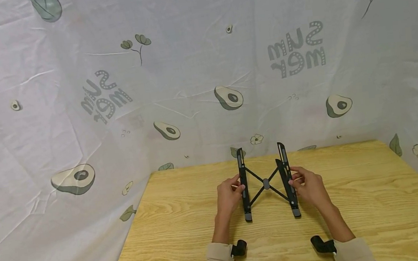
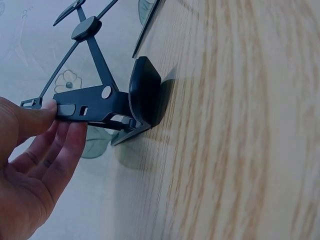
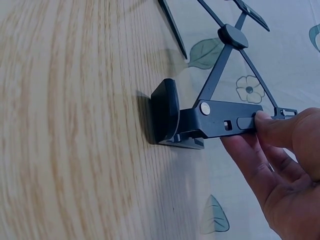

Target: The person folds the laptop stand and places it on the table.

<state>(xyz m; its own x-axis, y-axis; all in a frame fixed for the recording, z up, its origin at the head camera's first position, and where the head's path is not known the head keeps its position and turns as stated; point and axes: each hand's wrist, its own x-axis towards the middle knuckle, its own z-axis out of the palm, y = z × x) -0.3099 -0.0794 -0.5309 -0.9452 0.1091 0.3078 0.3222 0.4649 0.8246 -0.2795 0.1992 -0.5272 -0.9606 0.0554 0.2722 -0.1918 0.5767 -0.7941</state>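
Note:
A black folding laptop stand (image 1: 266, 184) stands on the wooden table, its two side rails joined by crossed bars with an oval hub in the middle. My left hand (image 1: 228, 196) pinches the left rail about halfway along, thumb on top and fingers beneath. On the other side my right hand (image 1: 308, 184) pinches the right rail in the same way. In the left wrist view the thumb lies by a grey pad on the rail (image 2: 75, 106), and the upturned front lip (image 2: 145, 92) is near the tabletop. The right wrist view shows the matching lip (image 3: 165, 110) and hub (image 3: 233, 37).
The light wood table (image 1: 188, 233) reaches back to a pale hanging cloth (image 1: 187, 65) printed with avocados, leaves and flowers. More cloth hangs at the left and right sides. Black wrist mounts (image 1: 239, 248) sit at both sleeve cuffs.

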